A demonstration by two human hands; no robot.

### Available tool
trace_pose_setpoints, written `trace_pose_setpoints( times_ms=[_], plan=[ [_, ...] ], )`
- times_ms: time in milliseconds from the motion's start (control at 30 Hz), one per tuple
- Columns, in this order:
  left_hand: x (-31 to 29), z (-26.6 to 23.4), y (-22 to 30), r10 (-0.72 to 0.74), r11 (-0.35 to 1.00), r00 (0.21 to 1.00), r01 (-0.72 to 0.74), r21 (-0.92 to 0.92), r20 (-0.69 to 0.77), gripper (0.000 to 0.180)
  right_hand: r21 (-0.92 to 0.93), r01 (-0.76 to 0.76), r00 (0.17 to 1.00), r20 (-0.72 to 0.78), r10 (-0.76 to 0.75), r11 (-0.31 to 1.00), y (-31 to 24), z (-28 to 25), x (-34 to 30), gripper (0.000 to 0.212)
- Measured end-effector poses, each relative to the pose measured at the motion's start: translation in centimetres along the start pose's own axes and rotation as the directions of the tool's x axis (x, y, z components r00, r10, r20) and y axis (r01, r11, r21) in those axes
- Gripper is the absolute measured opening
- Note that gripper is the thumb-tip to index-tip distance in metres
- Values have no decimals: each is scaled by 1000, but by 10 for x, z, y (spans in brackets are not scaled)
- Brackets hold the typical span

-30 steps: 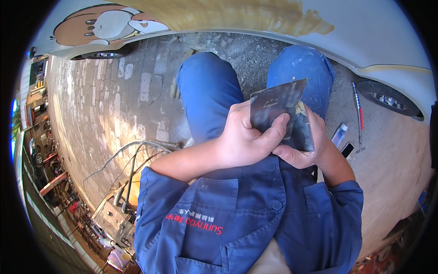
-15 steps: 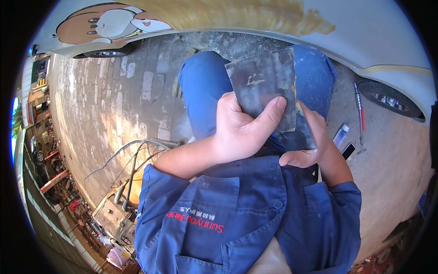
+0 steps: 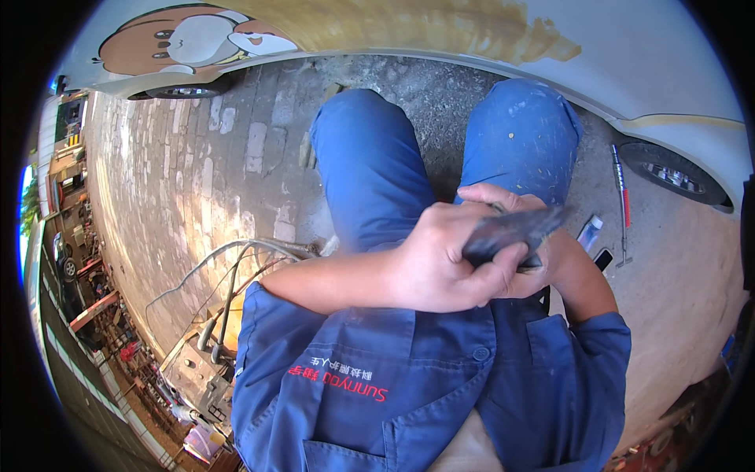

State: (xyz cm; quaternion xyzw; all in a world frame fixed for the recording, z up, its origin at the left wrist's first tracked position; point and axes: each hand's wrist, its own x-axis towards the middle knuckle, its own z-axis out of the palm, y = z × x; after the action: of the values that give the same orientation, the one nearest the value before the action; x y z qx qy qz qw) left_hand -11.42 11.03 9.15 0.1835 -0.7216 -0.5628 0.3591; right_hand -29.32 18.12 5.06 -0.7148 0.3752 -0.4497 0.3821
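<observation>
Above my lap, my left hand [image 3: 440, 259] is closed on a dark, flat putty spreader [image 3: 511, 230], thumb along its near face. That spreader is tilted almost edge-on, blurred by motion, its far corner pointing right. Behind it and touching it is my right hand [image 3: 557, 256], fingers curled round toward the left. A second dark putty spreader [image 3: 533, 261] is in the right hand, mostly hidden by the first one and by my left hand. Pale smears of filler mark the hands' edges and the spreader.
A pale van side [image 3: 629, 71] with a yellow-brown filler patch [image 3: 503, 31] runs across the front. On the ground at right lie a red and silver long tool [image 3: 624, 197], a tube [image 3: 588, 232] and a dark phone-like slab [image 3: 602, 259]. Hoses [image 3: 236, 252] and a cart-like machine [image 3: 193, 362] stand at left.
The left hand's spreader has turned from facing up broadly to nearly edge-on and come lower, toward me. My right fingers now reach round behind it, and the right knee is uncovered.
</observation>
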Motion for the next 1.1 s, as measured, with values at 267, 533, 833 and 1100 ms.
trace_pose_setpoints(
  times_ms=[267, 533, 833, 1100],
  plan=[
    [5, -23, 4, -287, 947, 947, 258, -194, -146, 9, 234, -74, 987, -120, 104, 969, -1, 2, 1, 121],
    [9, -14, -6, -131, 988, 978, 115, -104, -165, 4, 114, -48, 989, -131, 63, 992, -2, 0, -1, 112],
    [8, -19, 4, -7, 1000, 1000, 7, -9, -17, 15, 83, -10, 999, -32, 13, 996, -5, -8, 10, 106],
    [10, -17, -5, -175, 979, 966, 150, -136, -191, 3, 214, -91, 986, -120, 119, 973, 1, -3, 0, 119]
  ],
)
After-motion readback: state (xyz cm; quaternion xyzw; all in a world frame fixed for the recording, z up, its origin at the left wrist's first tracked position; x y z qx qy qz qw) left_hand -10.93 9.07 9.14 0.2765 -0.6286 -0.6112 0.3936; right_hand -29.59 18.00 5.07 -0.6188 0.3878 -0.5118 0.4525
